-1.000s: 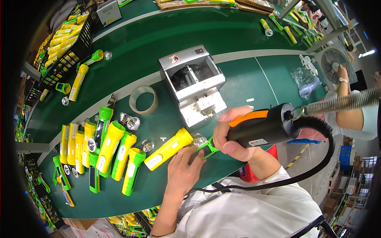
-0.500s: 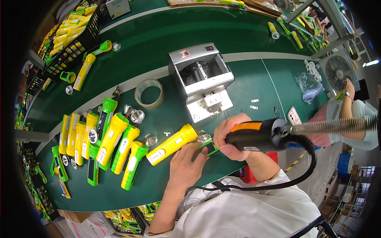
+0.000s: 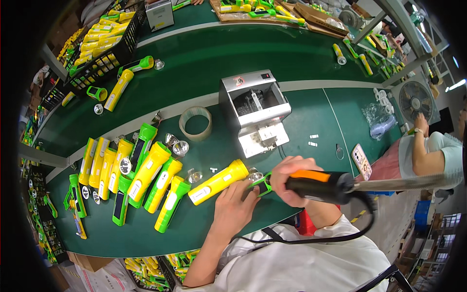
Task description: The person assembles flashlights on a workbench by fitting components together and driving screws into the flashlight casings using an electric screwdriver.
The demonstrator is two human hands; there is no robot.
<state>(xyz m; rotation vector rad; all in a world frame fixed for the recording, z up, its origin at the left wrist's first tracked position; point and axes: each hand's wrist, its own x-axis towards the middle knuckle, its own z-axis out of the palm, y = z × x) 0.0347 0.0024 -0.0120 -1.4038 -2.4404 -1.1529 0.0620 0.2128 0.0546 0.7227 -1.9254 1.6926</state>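
In my right hand (image 3: 290,184) is a black electric screwdriver (image 3: 318,187) with an orange strip, a coiled spring (image 3: 404,183) and a black cable at its end. My left hand (image 3: 234,207) grips a green flashlight casing (image 3: 265,185) at the table's near edge, its fingers bent round the near part. The screwdriver's tip is hidden behind my right hand, by the casing. Just left of the casing lie a shiny reflector (image 3: 254,175) and a yellow flashlight body (image 3: 219,182), close to my left fingers.
Several yellow and green flashlights (image 3: 150,173) lie in a row at left. Beyond my hands stands a grey screw-feeding machine (image 3: 255,114), with a tape roll (image 3: 195,123) beside it. A phone (image 3: 361,161) lies at right, near another person's arm (image 3: 419,148).
The whole view has shifted, so the table things appear further right and lower. The screwdriver tilts a little differently, and its spring hangs blurred. Both hands keep their holds.
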